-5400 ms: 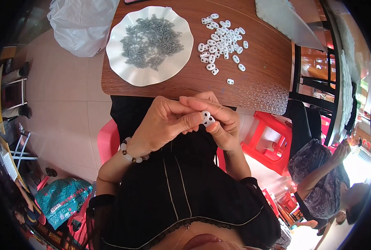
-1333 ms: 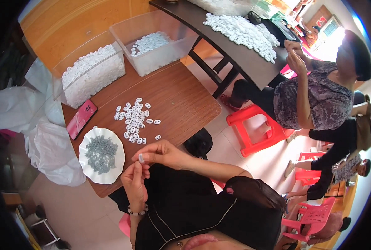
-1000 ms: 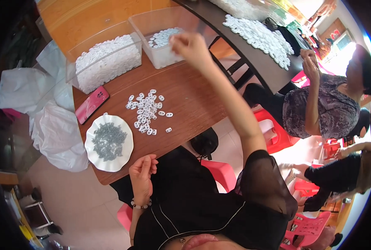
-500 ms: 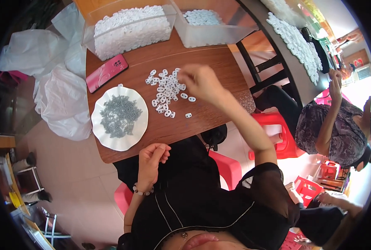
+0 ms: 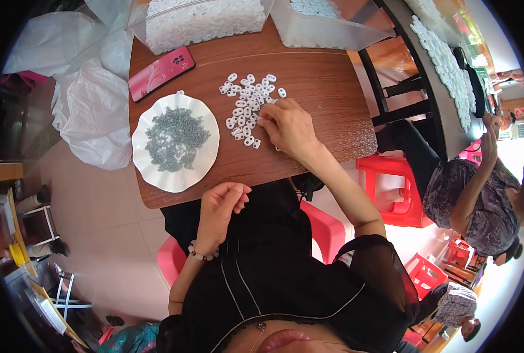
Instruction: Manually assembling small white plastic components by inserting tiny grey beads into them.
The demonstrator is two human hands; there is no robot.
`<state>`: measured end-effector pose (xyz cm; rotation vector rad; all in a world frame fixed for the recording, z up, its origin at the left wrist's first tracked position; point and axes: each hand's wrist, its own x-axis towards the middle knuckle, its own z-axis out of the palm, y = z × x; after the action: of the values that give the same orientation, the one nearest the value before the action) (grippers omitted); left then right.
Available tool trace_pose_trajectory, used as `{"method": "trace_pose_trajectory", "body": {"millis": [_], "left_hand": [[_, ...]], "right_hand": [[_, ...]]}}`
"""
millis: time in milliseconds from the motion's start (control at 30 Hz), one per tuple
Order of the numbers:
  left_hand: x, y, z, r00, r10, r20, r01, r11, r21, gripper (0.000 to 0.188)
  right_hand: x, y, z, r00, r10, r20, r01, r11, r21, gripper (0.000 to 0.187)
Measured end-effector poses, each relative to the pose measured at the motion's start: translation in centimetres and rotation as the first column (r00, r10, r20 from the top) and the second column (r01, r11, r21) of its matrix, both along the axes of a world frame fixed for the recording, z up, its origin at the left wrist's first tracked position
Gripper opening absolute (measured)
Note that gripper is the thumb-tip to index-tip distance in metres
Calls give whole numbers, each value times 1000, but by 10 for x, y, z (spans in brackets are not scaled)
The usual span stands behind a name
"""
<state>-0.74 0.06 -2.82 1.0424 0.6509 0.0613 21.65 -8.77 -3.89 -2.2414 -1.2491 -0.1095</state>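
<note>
A scatter of small white plastic pieces [image 5: 247, 106] is spread mid-desk, its right edge touched by the right hand [image 5: 288, 126], whose fingertips are bunched there; whether a piece is pinched cannot be told. The left hand [image 5: 221, 206] is held loosely curled, empty, off the near edge. A white plate [image 5: 206, 150] of grey parts lies left on the brown desk [image 5: 321, 76]; clear bins are cut off at the far side.

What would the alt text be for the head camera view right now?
A person's right hand reaches into a scatter of small white plastic pieces on a wooden table, beside a white plate of grey parts. The left hand rests curled near the lap.
</note>
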Motion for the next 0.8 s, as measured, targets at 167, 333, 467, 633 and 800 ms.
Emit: {"method": "trace_pose_trajectory", "body": {"millis": [167,333,467,633,800], "left_hand": [[2,2,-1,1000,-5,20,5,1000,16,21],[11,3,1,999,-14,37,12,999,34,21],[13,4,-1,998,-6,57,2,997,72,21],[9,3,12,997,53,62,-67,963,259,17],[11,46,21,990,141,16,-55,278,959,14]], "right_hand": [[-3,-2,8,999,-18,-41,21,997,72,10],[1,-1,2,999,-15,-43,18,998,64,12],[0,1,6,998,-10,-60,14,997,75,12],[-22,-7,21,937,50,-346,5,988,157,10],[-54,-25,28,810,77,-582,37,983,181,10]]}}
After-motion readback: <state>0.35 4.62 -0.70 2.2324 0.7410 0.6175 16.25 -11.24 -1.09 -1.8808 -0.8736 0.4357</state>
